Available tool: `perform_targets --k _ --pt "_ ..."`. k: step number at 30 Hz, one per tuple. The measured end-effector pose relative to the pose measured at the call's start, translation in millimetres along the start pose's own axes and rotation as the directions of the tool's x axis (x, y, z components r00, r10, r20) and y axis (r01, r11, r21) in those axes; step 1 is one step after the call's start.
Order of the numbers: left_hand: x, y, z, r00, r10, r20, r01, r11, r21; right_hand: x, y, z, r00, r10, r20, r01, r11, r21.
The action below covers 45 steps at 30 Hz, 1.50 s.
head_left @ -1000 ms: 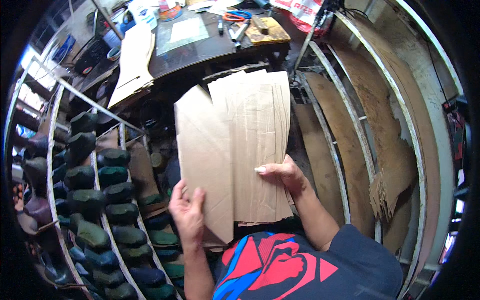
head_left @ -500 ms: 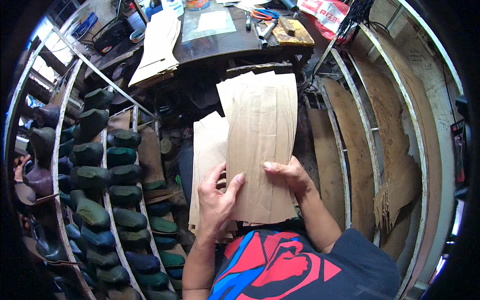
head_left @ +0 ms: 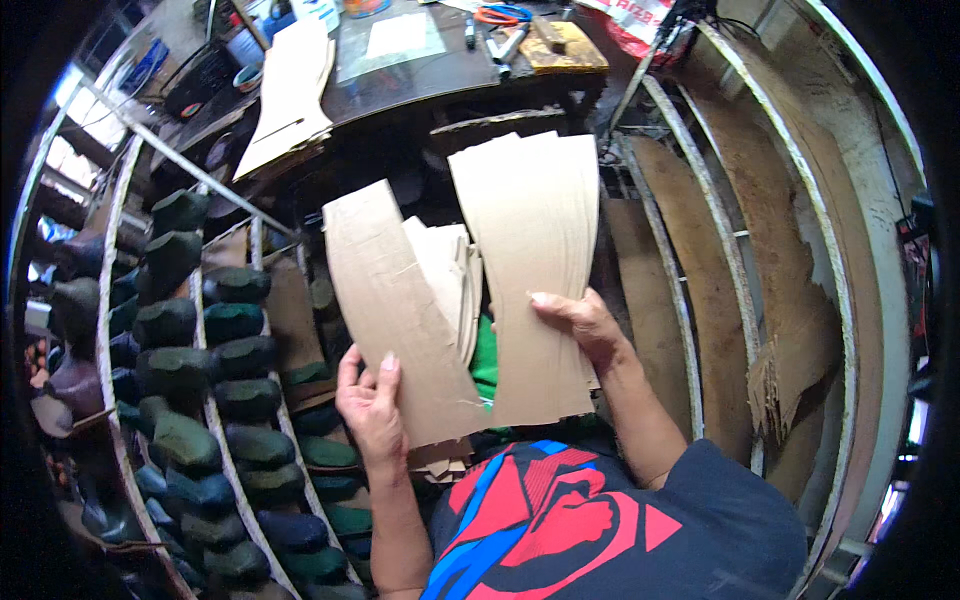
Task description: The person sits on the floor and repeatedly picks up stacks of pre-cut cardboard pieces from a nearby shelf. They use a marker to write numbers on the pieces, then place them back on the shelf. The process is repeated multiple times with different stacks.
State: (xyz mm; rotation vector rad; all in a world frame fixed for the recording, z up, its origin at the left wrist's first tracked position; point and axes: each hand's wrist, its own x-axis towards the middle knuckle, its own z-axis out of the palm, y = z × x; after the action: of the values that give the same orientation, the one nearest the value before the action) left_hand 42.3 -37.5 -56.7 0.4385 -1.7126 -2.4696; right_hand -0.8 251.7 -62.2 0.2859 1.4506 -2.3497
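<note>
My left hand (head_left: pixel 372 408) grips a single long cardboard piece (head_left: pixel 392 310) by its lower left edge, thumb on top, and tilts it to the left. In my right hand (head_left: pixel 582 322) is a fanned stack of similar cut cardboard pieces (head_left: pixel 530 220), wide at the top and narrower at the middle, pinched at its right side with the thumb across the front. A gap separates the two. Between and behind them a further pile of cardboard pieces (head_left: pixel 440 250) shows above my lap, partly hidden by the piece on the left.
On the left, racks hold several dark green and blue shoe lasts (head_left: pixel 180 370). To the right, a white metal rack (head_left: pixel 730 250) carries large brown sheets (head_left: pixel 790 270). Ahead, a dark workbench (head_left: pixel 420 85) bears pale cut pieces (head_left: pixel 290 90), tools and a yellowish block (head_left: pixel 565 55).
My left hand has drawn the front piece, which bore pencilled lines, off the stack and moved it left. The right hand still holds the stack. The view has shifted slightly.
</note>
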Motion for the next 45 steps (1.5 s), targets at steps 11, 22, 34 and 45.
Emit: perform_targets --k 11,22,34,45 --pt "-1 0 6 0.999 -0.037 0.034 0.036 0.999 0.025 -6 -9 5 0.993 -0.024 -0.113 0.010 0.993 -0.119" --pt "0 4 18 0.995 -0.082 0.063 0.089 0.988 -0.122 -8 -8 9 0.999 -0.021 -0.027 0.021 0.999 -0.028" --pt "19 13 -8 0.998 -0.028 -0.052 0.026 0.999 -0.040 0 -14 1 0.997 0.014 -0.077 -0.012 0.999 0.031" --pt "13 14 -8 0.998 -0.066 -0.005 0.065 0.992 -0.109 -1 -5 -3 0.999 -0.020 -0.038 0.023 0.996 0.084"
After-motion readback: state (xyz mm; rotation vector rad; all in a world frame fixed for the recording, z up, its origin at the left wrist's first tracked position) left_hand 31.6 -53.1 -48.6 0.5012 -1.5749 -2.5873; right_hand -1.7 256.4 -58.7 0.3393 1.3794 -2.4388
